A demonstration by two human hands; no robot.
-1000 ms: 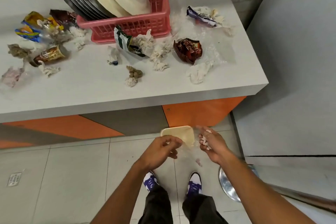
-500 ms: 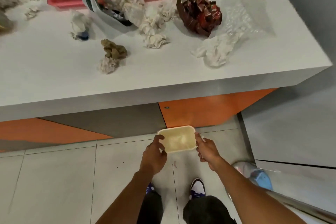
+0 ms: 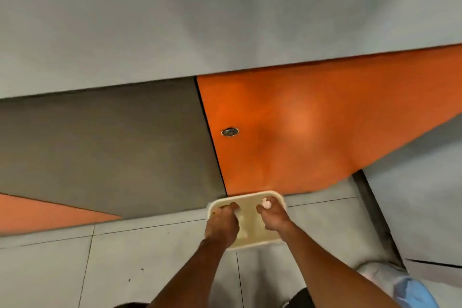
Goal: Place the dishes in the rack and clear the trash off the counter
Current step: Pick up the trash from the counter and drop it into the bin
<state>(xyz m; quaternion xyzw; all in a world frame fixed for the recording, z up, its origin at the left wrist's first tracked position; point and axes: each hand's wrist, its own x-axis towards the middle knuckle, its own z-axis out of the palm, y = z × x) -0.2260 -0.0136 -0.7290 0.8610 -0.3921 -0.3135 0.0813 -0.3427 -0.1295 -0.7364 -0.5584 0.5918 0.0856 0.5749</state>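
Here, cream dish (image 3: pixel 250 222) at 6 o'clock, over grey floor tiles (image 3: pixel 150 245), before orange cabinet panel (image 3: pixel 300 120); grey counter (image 3: pixel 225 7) at 12; left hand (image 3: pixel 221 225) grips dish; right hand (image 3: pixel 275 220) pinches white scrap (image 3: pixel 266 203).

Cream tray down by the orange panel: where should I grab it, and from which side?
Take the cream tray by its left and right rims, coming from above on the near side. It lies flat, open side up, its far edge close by the orange panel, so that side looks blocked. The left hand and right hand hover over it.
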